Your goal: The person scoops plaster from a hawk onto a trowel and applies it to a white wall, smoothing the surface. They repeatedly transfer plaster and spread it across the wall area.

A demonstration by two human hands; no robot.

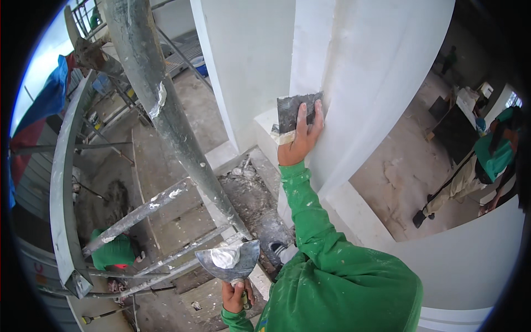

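Observation:
My left hand (237, 296) is low in the middle, its fingers wrapped round the handle of a wide putty knife (245, 268). The knife's grey blade points upward and carries a lump of white putty (225, 257). Higher up, my right hand (301, 141) grips a dark, flat, square putty scraper (289, 113) with a pale strip along its lower edge. Two fingers lie stretched over its face. The scraper rests at the inner corner of a white wall (381, 72), beside a curved, column-like face. My green right sleeve is spotted with white.
A putty-stained scaffold pole (171, 119) slants down on the left, joined by crossbars (144, 213) and a bent metal beam (63, 182). A person in green (113, 252) is low at the left. Another person (495, 146) stands right with a long-handled tool. Rubble (249, 188) lies below the wall.

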